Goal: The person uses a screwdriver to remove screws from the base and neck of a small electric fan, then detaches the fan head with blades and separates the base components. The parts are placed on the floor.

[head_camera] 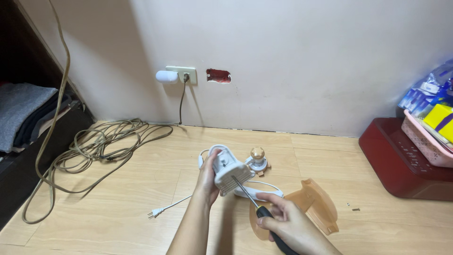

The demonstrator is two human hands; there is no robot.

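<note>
Your left hand [207, 182] grips the white motor housing [230, 172] at frame centre, while your right hand [283, 222], fingers closed around the screwdriver [250, 200], angles its shaft up-left into it.

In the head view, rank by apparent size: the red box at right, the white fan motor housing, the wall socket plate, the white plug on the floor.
1. red box, cut off by the frame edge
2. motor housing, nearer the camera, so flattered
3. socket plate
4. plug

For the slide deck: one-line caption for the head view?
Left hand holds a white plastic motor housing while right hand drives a black-handled screwdriver into it.
</note>
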